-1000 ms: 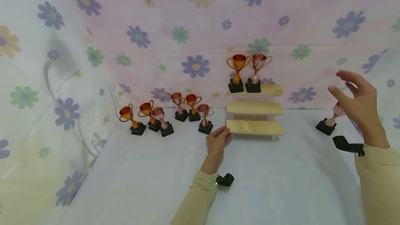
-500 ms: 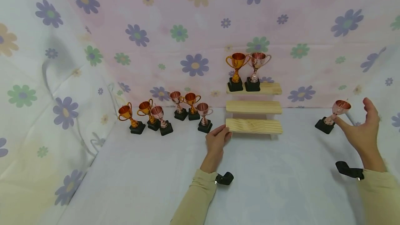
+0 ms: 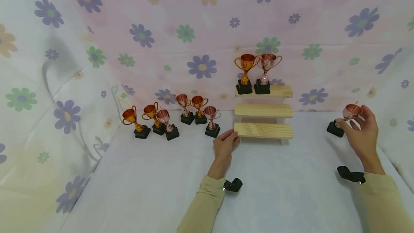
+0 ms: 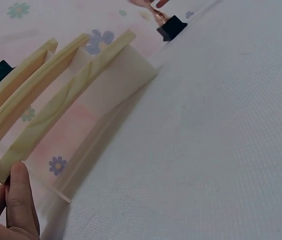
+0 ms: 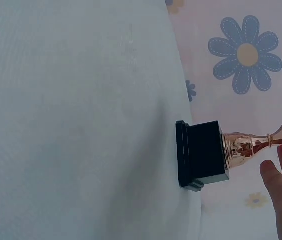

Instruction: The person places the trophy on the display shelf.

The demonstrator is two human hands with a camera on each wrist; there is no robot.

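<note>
Right hand (image 3: 362, 132) has dropped from mid-air, fingers now curling round pink trophy (image 3: 347, 116); grasp nearly made. Left hand (image 3: 224, 145) still pinches bottom shelf (image 3: 263, 131) end.

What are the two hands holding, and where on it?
The right hand grips the pink trophy by its cup. The left hand holds the left end of the wooden shelf's lowest board.

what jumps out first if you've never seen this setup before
The stepped wooden shelf in the middle of the white table, with a gold trophy and a pink trophy side by side on its top step. The left hand holds the left end of its bottom step. To the left stands a cluster of six small trophies, while the right hand closes on a lone pink trophy at far right.
</note>
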